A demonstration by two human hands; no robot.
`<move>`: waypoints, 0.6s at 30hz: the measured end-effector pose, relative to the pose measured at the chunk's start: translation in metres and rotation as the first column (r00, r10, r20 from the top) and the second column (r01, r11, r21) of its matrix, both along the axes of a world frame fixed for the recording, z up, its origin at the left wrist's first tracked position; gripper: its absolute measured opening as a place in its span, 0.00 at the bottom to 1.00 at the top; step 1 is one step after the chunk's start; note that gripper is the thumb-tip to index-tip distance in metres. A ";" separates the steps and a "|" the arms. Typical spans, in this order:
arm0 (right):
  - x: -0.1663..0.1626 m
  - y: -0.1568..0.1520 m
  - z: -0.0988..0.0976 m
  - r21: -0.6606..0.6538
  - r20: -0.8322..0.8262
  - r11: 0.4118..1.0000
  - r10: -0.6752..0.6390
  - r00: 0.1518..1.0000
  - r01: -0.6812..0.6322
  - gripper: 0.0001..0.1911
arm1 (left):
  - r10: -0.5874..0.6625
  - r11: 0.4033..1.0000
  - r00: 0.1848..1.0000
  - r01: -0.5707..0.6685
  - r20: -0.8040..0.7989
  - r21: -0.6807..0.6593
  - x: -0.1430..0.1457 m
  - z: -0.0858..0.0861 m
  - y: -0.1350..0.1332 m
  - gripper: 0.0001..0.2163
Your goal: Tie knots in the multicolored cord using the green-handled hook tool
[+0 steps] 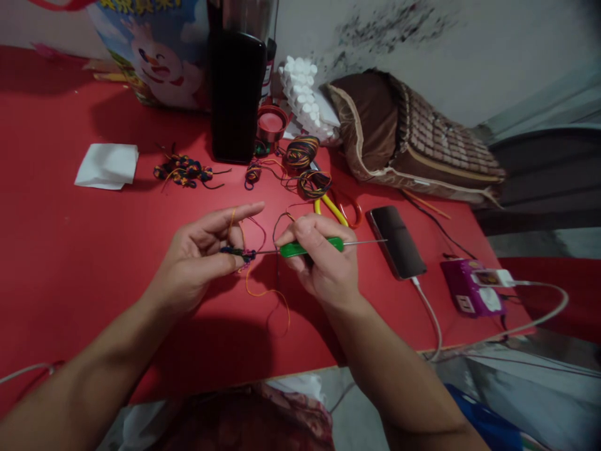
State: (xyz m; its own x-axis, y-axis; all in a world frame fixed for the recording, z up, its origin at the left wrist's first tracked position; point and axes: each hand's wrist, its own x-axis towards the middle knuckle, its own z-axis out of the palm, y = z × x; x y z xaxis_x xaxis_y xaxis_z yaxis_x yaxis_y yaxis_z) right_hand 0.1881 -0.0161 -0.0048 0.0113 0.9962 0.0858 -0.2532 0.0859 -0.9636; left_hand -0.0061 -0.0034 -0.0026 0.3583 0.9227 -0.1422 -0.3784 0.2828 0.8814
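My left hand [201, 254] pinches a small dark piece of crochet [238, 254] between thumb and fingers, its index finger stretched out with an orange strand looped round a finger. In my right hand [323, 260] is a crochet hook [312, 247] with a green handle, its metal shafts showing at both ends. The left shaft reaches into the crochet piece. An orange yarn tail [267, 292] hangs below onto the red table. Beyond my hands lie multicoloured balls of yarn [302, 152], with strands running towards the work.
Finished-looking crochet pieces [185, 170] and a folded white paper [107, 166] lie at left. An upright black phone [237, 100] stands at the back. Yellow-and-red-handled scissors [334, 210], a charging phone [395, 242], a purple power block [464, 288] and a brown cushion [375, 125] occupy the right.
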 end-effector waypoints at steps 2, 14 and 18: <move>-0.001 0.000 -0.001 -0.016 0.001 1.000 0.001 1.000 -0.001 0.19 | -0.005 1.000 1.000 0.005 0.007 -0.015 0.001 0.001 0.001 0.25; -0.013 -0.003 -0.016 0.064 -0.050 0.996 0.070 0.996 -0.067 0.11 | 0.148 0.973 0.978 -0.118 0.149 -0.197 0.006 0.014 -0.001 0.24; -0.008 -0.007 -0.012 0.220 0.213 0.971 0.046 0.976 -0.094 0.11 | 0.103 0.980 0.982 -0.073 0.156 -0.184 0.005 0.014 -0.003 0.26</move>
